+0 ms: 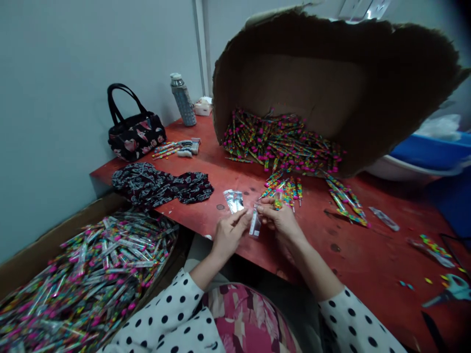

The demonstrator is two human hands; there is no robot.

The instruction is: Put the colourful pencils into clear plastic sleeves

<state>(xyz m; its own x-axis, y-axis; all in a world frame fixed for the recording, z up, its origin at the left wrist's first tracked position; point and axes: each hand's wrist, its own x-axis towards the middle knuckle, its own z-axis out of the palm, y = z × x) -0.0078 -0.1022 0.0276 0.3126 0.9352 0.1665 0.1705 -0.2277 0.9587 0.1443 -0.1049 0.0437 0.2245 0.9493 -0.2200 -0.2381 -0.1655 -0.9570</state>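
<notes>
My left hand [228,236] is closed, its thumb and fingertips pinching the edge of a small clear plastic sleeve [254,224]. My right hand [283,220] is closed too, its fingertips at the sleeve's upper end. A pink-capped clear tube of colourful candies [278,197] sticks up from its fingers; the lower part is hidden. Just beyond the left hand lie silvery clear packets [234,200] on the red table [206,215]. Past the right hand is a loose bunch of candy-filled tubes [294,189].
A tipped cardboard box [305,78] holds many filled tubes. At lower left, a carton [22,260] is heaped with sleeved tubes. A patterned cloth [158,184], handbag [136,135] and flask [183,100] stand left; scissors [452,289], loose candies and blue basin [437,149] are right.
</notes>
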